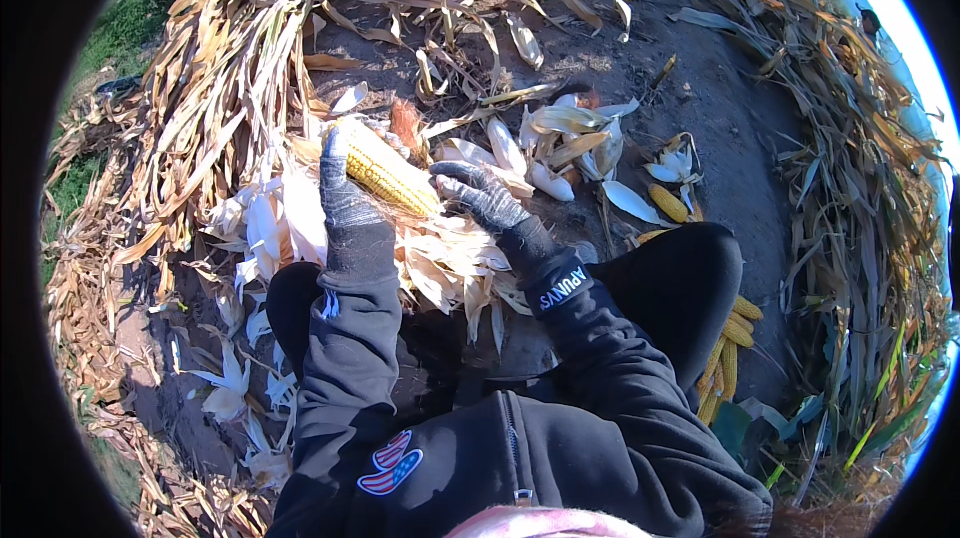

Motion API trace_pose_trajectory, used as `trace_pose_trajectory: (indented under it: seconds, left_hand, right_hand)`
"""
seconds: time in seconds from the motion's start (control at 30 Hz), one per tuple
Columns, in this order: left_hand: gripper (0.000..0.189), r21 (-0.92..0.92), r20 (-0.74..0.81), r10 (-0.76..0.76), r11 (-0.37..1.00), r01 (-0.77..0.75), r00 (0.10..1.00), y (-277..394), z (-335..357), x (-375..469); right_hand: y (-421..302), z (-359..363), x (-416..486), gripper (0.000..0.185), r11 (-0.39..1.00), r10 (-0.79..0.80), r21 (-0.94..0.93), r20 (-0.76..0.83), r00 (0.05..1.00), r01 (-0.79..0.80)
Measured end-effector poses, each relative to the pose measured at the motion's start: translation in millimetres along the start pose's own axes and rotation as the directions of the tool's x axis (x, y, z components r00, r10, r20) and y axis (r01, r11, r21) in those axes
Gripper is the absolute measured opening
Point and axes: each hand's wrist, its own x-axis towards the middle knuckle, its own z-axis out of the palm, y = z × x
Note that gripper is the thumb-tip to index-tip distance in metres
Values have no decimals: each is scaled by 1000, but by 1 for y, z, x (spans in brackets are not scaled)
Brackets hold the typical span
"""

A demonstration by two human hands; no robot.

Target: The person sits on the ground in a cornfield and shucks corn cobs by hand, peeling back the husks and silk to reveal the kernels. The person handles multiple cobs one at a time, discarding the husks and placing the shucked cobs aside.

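Observation:
A partly husked ear of yellow corn (pixel 394 174) slants across the space between my hands, kernels showing on its near side. My left hand (pixel 341 181), in a grey glove, grips its upper left end. Beside the ear's right side is my right hand (pixel 476 193), gloved too, with fingers apart; whether a fingertip touches the ear cannot be told. Pale, peeled husks (pixel 450 256) lie just below the ear, in front of my lap. Reddish corn silk (pixel 405 125) shows above it.
Unhusked ears (pixel 506 148) and loose husks lie beyond my right hand. Bare yellow ears (pixel 724 365) are piled outside my right knee. Dry corn stalks (pixel 217 95) are heaped at the left, with more stalks (pixel 847 185) along the right. Soil (pixel 720 110) shows between them.

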Motion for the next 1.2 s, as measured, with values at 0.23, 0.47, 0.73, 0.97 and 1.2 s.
trace_pose_trajectory:
  seconds: [0.23,0.47,0.73,0.97,1.2]
  left_hand:
    - [31,538,150,-7,840,-76,989,-33,-10,9]
    - [27,222,475,-87,975,-23,876,-7,-89,70]
    - [53,959,282,298,-106,-262,912,66,-80,108]
    - [33,932,204,448,-361,-32,870,137,-87,124]
    - [24,826,390,418,-553,-111,820,107,-64,109]
  right_hand:
    - [-25,28,-25,67,1000,-10,9,8,1000,10]
    - [18,-50,-44,38,877,164,479,-242,956,-29]
    - [28,-210,-124,34,447,145,187,-980,135,875]
    - [47,-187,-77,17,981,90,147,-924,372,128]
    - [118,-173,3,37,662,-139,-571,-730,669,-486]
